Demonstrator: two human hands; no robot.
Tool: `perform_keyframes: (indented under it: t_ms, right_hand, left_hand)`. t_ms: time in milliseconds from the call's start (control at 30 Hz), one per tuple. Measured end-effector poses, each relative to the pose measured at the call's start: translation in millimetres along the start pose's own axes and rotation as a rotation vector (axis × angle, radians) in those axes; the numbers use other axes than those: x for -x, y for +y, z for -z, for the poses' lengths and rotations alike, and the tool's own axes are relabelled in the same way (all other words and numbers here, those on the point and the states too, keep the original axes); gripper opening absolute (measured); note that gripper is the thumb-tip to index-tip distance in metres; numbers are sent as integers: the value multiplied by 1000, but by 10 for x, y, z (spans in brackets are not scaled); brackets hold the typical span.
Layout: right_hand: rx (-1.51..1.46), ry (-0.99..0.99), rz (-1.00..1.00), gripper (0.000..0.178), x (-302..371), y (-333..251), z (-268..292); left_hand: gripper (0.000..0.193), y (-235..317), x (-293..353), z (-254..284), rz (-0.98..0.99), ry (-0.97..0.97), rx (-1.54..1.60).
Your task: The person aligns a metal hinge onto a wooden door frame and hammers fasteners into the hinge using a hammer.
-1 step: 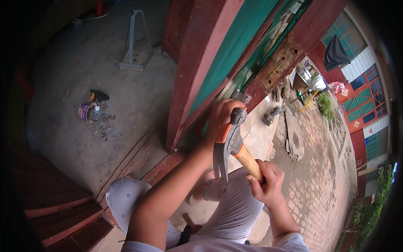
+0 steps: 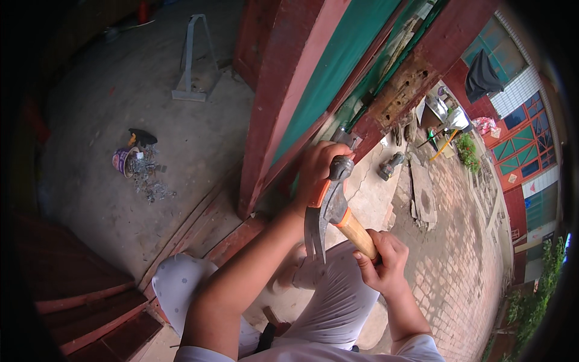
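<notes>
A claw hammer (image 2: 357, 234) with a wooden handle, orange bands and a dark steel head is held low on its handle by my right hand (image 2: 389, 259). Its claw points down toward my lap. Behind the hammer head, my left hand (image 2: 315, 166) is closed at the edge of a red door frame post (image 2: 401, 99). A small grey metal piece (image 2: 344, 137) shows just above those fingers, against the post. What the left fingers grip is mostly hidden by the hand and hammer. Several holes and bare wood mark the post higher up.
A red and green door panel (image 2: 289, 90) stands left of the post. On the concrete floor lie a spilled tub (image 2: 122, 161), loose metal hardware (image 2: 148, 175) and a black-and-yellow tool (image 2: 142, 137). A power drill (image 2: 391, 166) and a flat board (image 2: 423, 193) lie outside on the right.
The hammer head has shifted very slightly to the left. Both hands stay in nearly the same place.
</notes>
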State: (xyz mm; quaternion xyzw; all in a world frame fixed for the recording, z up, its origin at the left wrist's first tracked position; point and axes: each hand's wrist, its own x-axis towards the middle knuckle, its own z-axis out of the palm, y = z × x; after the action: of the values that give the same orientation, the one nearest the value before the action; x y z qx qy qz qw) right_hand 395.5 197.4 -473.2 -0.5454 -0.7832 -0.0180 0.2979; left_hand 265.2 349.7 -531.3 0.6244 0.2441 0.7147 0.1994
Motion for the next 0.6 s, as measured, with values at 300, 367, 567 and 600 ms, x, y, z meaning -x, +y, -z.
perform_keyframes:
  t_ms: [300,367,567,600]
  right_hand:
    - [-28,-12,28,29,102,-3,9]
    - [-82,36,-9,30,137,0,-36]
    - [-102,11,-89,29,299,16,-40]
    - [-104,13,-89,29,314,13,-41]
  left_hand:
    - [23,-30,30,-38,143,19,46]
    - [30,-5,62,-45,111,18,24]
    - [28,75,68,-113,455,92,246]
    - [28,62,47,-108,375,121,179]
